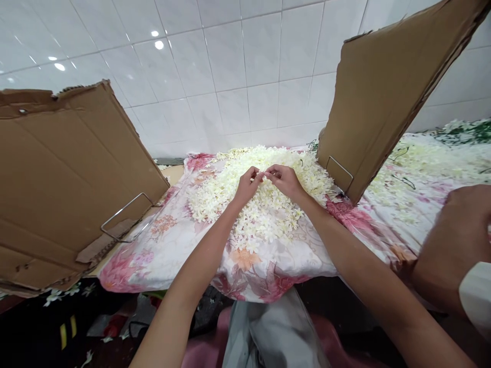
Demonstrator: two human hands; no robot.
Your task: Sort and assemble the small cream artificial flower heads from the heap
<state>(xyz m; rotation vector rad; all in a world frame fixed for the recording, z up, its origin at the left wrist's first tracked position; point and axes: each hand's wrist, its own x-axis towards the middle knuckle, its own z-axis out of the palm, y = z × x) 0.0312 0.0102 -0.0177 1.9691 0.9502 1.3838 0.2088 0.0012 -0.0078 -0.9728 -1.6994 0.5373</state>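
A wide heap of small creamy-white flowers [264, 220] lies on a floral-print cloth [149, 260]. Above the middle of this heap, my left hand [248, 185] and my right hand [284, 181] meet fingertip to fingertip. Both hands are closed in a pinch, thumb against forefinger. A tiny pale bit shows between the fingertips, too small to tell apart from the flowers behind it. My forearms reach over the cloth's front edge.
Upright cardboard panels stand left [69, 189] and right [383, 92], with wire supports [126, 217] at their feet. Beyond the right panel, more white flowers [433, 158] lie on cloth, near another person's arm [448, 250]. A tiled wall [230, 66] closes the back.
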